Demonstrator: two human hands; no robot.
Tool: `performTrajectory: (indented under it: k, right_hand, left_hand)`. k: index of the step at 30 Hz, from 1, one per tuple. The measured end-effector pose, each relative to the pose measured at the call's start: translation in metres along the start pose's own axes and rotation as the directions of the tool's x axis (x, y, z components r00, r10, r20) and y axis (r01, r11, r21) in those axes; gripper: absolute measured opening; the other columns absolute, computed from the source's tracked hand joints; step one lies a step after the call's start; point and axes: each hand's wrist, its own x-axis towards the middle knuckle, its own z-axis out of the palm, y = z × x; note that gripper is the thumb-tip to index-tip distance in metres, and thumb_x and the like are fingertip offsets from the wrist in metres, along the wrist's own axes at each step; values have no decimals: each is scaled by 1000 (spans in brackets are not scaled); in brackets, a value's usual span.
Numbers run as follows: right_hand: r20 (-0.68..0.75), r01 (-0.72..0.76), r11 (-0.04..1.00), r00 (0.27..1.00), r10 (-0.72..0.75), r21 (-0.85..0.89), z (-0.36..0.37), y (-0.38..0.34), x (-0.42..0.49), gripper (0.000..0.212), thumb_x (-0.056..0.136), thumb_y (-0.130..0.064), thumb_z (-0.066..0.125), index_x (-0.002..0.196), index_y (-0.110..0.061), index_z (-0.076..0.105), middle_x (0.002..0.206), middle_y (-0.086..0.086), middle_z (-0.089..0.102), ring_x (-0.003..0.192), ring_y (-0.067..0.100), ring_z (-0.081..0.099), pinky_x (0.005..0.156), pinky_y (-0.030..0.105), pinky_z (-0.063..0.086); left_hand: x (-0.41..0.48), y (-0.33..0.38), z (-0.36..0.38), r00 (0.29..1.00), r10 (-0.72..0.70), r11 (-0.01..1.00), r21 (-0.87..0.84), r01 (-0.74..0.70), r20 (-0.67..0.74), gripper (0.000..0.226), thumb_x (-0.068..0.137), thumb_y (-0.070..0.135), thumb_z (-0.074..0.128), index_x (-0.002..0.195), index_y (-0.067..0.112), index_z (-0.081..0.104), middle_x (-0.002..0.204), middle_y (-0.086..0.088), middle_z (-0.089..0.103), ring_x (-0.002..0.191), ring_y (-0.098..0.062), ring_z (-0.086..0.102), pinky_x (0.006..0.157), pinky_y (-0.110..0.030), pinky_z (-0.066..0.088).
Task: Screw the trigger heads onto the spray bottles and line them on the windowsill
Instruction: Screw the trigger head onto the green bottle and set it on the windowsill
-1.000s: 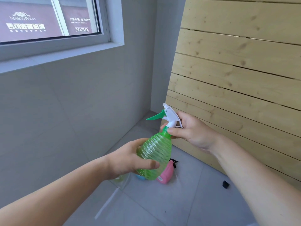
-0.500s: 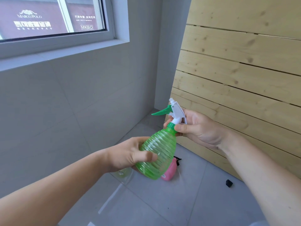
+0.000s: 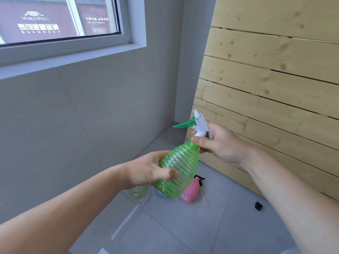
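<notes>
A ribbed green spray bottle is tilted in mid-air in front of me. My left hand wraps around its body from the left. A white trigger head with a green lever sits on its neck. My right hand pinches the green collar just under that head. Below the bottle, on the floor, lie a pink bottle, a pale yellow-green bottle and part of a blue one, mostly hidden. The white windowsill runs along the upper left.
A leaning panel of pale wooden slats fills the right side, close behind my right hand. A small black piece lies on the grey tiled floor near its foot. A grey tiled wall stands below the window.
Both hands have lifted the green bottle slightly up and to the right. My view has shifted, so the window sits further right.
</notes>
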Motion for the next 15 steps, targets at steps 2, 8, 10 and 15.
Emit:
performTrajectory:
  k: [2, 8, 10, 15]
  right_hand:
    - [23, -13, 1000, 1000, 13, 3, -3, 1, 1, 26, 82, -17, 70, 105, -21, 59, 94, -11, 61, 86, 3, 62, 78, 25, 47]
    - [141, -10, 989, 990, -12, 151, -9, -2, -3, 39, 82, -1, 64, 119, -7, 55, 104, 10, 67, 105, 19, 59, 91, 31, 44]
    - [161, -9, 984, 987, -20, 177, -11, -3, -5, 42, 81, 3, 63, 122, -3, 54, 107, 12, 67, 110, 21, 58, 95, 33, 44]
    - [154, -11, 985, 988, -16, 173, -14, -2, -4, 46, 81, 5, 63, 126, 0, 53, 113, 15, 65, 112, 25, 57, 97, 37, 44]
  left_hand:
    - [-1, -1, 0, 1000, 1, 1000, -3, -1, 4, 65, 71, 33, 77, 133, 16, 63, 131, -24, 68, 119, -44, 67, 105, -64, 50]
    - [-5, 0, -1, 999, 9, 999, -39, -8, 43, 62, 72, 34, 76, 129, 13, 65, 116, -17, 76, 101, -27, 72, 92, -50, 57]
    - [-6, 2, -1, 998, -2, 998, -57, 5, 57, 63, 70, 34, 75, 128, 12, 65, 108, -9, 76, 94, -23, 74, 78, -36, 60]
    - [-5, 5, -2, 999, 4, 1000, -22, -4, 41, 62, 71, 33, 76, 128, 12, 66, 110, -10, 77, 97, -24, 74, 82, -38, 61]
